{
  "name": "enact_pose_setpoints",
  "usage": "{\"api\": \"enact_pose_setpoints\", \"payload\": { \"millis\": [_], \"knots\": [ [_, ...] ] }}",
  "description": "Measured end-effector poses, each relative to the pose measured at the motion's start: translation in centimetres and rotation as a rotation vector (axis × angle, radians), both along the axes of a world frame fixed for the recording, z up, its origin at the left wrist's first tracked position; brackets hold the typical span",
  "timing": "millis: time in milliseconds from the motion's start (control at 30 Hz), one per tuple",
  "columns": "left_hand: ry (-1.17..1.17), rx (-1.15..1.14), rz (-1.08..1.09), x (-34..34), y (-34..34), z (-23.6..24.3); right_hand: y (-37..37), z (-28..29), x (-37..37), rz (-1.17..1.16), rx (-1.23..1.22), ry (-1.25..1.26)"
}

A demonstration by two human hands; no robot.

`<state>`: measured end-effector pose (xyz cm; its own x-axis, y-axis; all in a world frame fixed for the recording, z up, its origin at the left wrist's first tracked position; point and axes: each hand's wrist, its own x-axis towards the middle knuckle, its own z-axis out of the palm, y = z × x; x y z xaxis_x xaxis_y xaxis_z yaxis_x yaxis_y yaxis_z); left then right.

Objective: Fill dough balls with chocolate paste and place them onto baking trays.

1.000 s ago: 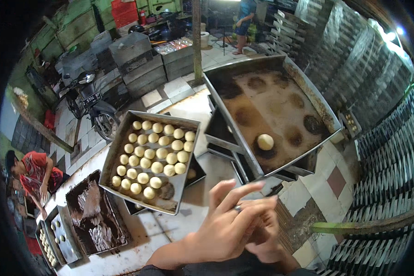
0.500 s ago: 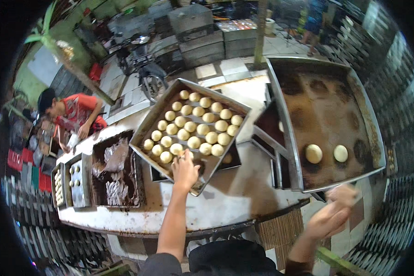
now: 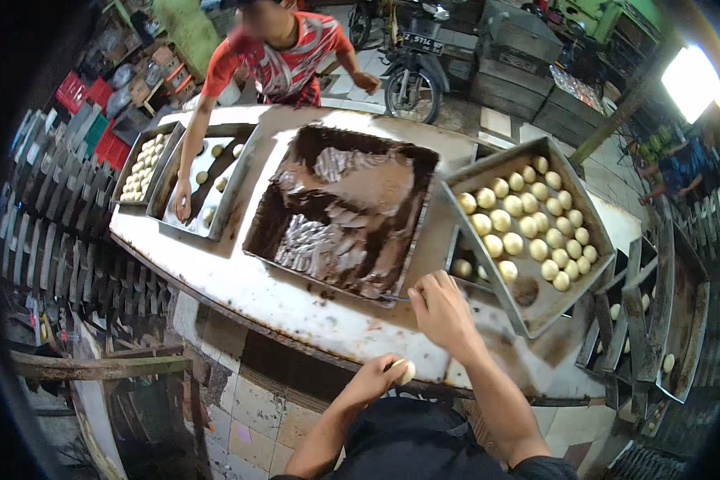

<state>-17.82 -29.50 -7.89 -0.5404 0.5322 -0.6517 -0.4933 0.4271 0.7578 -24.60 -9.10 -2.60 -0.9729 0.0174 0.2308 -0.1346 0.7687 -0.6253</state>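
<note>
Between the fingers of my left hand (image 3: 370, 381), low in front of me, sits a pale dough ball (image 3: 406, 372). My right hand (image 3: 442, 310) is closed on a thin dark stick-like tool (image 3: 394, 299), whose far end lies at the near right corner of the chocolate-filled tray (image 3: 266, 254). Brown paste (image 3: 368, 196) covers much of that tray, smooth at the back and ridged at the front. To the right of my right hand, a tilted metal tray (image 3: 570, 314) holds several rows of pale dough balls (image 3: 528, 203), with a bare round spot near its front corner.
A co-worker in a red shirt (image 3: 288, 60) stands across the table (image 3: 216, 272), one hand (image 3: 182, 200) inside a tray of dough balls (image 3: 236, 200). Another filled tray (image 3: 120, 198) stands far left. Stacked deep trays (image 3: 680, 320) lean at the right; a motorbike (image 3: 412, 76) stands behind.
The view has swung left. My left hand has come away from the dough tray with a ball. My right hand has gone from beside the right tray to the chocolate tray.
</note>
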Motion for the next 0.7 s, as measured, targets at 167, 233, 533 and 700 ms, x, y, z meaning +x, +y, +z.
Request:
{"api": "enact_pose_setpoints", "payload": {
  "millis": [167,233,533,700],
  "knots": [
    [-0.155,0.317,0.442,-0.5,-10.2,-2.7,-6.7,-2.1,-6.4,0.138,0.585,-0.584],
    [-0.135,0.503,0.604,-3.5,-12.1,-2.2,-7.8,-2.9,-8.3,0.346,0.752,-0.485],
    [-0.099,0.588,0.825,-8.6,-17.1,-1.9,-13.1,-4.8,-11.8,0.54,0.615,-0.229],
    [-0.12,0.603,0.931,-6.1,-19.6,-2.6,-10.8,-4.0,-11.4,0.548,0.669,-0.444]
  ]
}}
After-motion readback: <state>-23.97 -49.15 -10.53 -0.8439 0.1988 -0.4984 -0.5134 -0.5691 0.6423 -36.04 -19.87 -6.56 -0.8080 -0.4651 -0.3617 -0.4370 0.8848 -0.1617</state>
